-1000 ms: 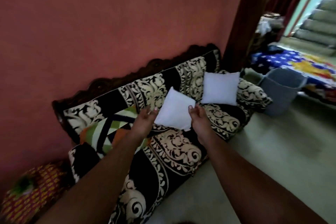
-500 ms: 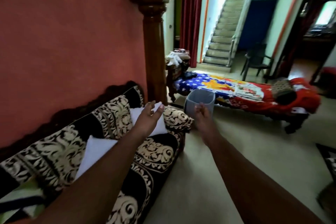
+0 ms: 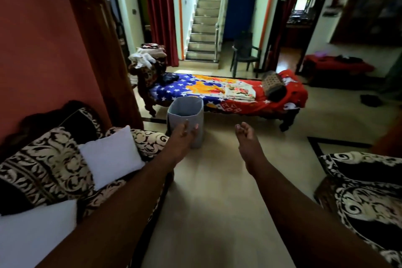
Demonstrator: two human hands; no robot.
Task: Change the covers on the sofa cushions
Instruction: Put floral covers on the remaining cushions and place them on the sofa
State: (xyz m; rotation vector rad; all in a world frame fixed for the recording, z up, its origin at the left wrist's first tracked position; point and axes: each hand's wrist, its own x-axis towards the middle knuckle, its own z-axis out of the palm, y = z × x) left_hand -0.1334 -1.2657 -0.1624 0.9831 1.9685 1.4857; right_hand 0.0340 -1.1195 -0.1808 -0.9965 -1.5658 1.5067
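Two bare white cushions lean on the black-and-cream patterned sofa at the left: one near the sofa's far arm, another at the bottom left, partly cut off by the frame. My left hand reaches forward over the floor with relaxed fingers, empty, right in front of the grey fabric basket. My right hand is also stretched out, fingers loose, holding nothing.
A daybed with a bright star-and-red cover stands beyond the basket. A second patterned sofa sits at the right. A wooden pillar, a pile of clothes, a dark chair and stairs lie further back. Pale floor runs between the sofas.
Both hands let go of the white cushion, which now leans on the sofa. The view swung right toward the room, and both arms stretched toward the grey basket.
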